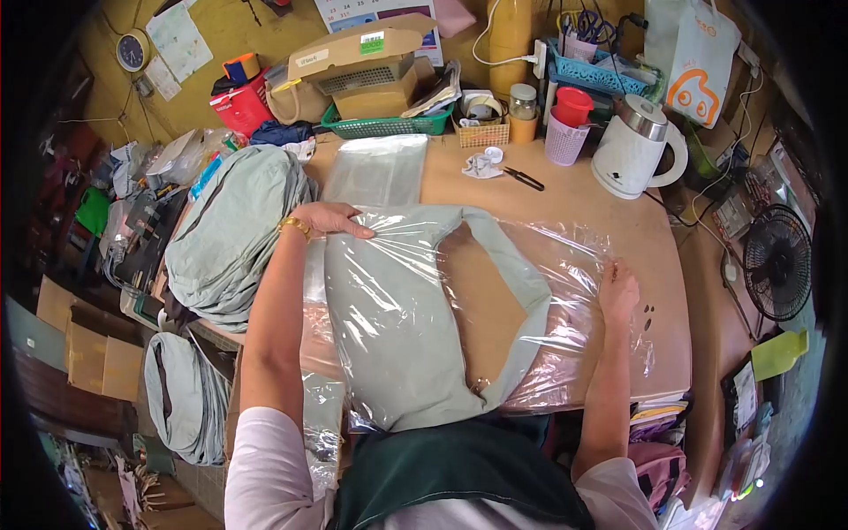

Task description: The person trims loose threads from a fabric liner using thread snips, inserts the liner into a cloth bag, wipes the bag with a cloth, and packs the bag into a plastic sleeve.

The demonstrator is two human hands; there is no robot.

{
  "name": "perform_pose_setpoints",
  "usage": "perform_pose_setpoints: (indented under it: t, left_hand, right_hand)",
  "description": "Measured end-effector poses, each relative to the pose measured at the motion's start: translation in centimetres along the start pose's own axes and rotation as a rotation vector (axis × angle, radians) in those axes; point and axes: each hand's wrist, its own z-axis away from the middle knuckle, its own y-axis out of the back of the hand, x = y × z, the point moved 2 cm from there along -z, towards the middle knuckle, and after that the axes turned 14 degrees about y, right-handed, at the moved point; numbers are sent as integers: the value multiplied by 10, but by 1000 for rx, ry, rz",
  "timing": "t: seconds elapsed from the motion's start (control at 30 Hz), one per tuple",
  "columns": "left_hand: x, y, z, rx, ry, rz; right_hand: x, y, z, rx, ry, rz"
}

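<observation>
A grey-green cloth piece with a long loop (389, 300) lies flat inside a clear plastic bag (574, 331) on the table in front of me. The tan tabletop shows through the loop's opening. At the bag's upper left, my left hand (336, 219) is closed on the plastic and cloth, thumb on top, and creases fan out from it. On the right side, my right hand (618, 290) is closed in a fist on the bag's loose end, which stretches beyond the cloth. Beyond my left hand lies a stack of flat clear bags (375, 168).
A heap of grey-green cloth pieces (238, 230) rises at the left; more lie lower down (184, 397). Toward the back of the table (477, 177) are black-handled snips (524, 178), a white kettle (632, 150) and baskets. A fan (777, 262) stands at the right.
</observation>
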Motion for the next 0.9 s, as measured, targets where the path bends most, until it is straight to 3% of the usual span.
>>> perform_pose_setpoints:
  t: [0.1, 0.17, 0.2, 0.27, 0.3, 0.33, 0.4, 0.43, 0.47, 0.53, 0.57, 0.63, 0.7, 0.77, 0.8, 0.87, 0.9]
  left_hand:
    - [-18, 6, -15, 153, 149, -11]
    - [-24, -4, -3, -2, -102, 209]
    - [-30, 4, -10, 0, -101, 210]
    - [-44, 22, -35, 212, -124, -134]
    - [-22, 6, -14, 577, 27, -584]
    - [-15, -12, -10, 575, 24, -576]
    - [-2, -44, 9, 1468, -107, -625]
    - [4, -64, 14, 1220, -192, -471]
    - [-2, -82, 2, 1215, -197, -476]
    - [-26, -117, -33, 1337, -228, -812]
    - [-32, -122, -39, 1339, -223, -794]
    - [-38, -116, -47, 1064, -67, -618]
    - [-37, -110, -50, 1019, -62, -643]
    - [-34, -106, -43, 916, -78, -638]
    - [-39, -105, -38, 926, -74, -639]
    - [-47, -106, -28, 1266, -308, -410]
    - [-44, -113, -1, 1233, -294, -287]
  right_hand:
    - [1, 3, -1, -39, -56, 3]
    - [0, 4, 0, -18, -44, -26]
    - [-1, 3, -1, -19, -43, -28]
    - [0, 4, -1, -24, -65, -46]
    - [0, 3, 0, -28, -61, -42]
    - [1, 1, -1, -37, -77, -23]
    - [7, -4, -4, -36, -96, 3]
    - [10, -8, -4, -22, -82, 8]
    - [12, -9, -1, -13, -69, 13]
    - [13, -4, -1, -80, -85, -54]
    - [13, 1, -5, -136, -90, -127]
    - [20, 16, 0, -224, -49, -218]
    - [22, 29, 22, -330, -10, -316]
    - [11, 46, 37, -368, 345, 209]
    - [-2, 57, 31, -362, 350, 203]
    - [-23, 90, 5, -627, -132, -227]
    - [-32, 115, -18, -544, -174, -413]
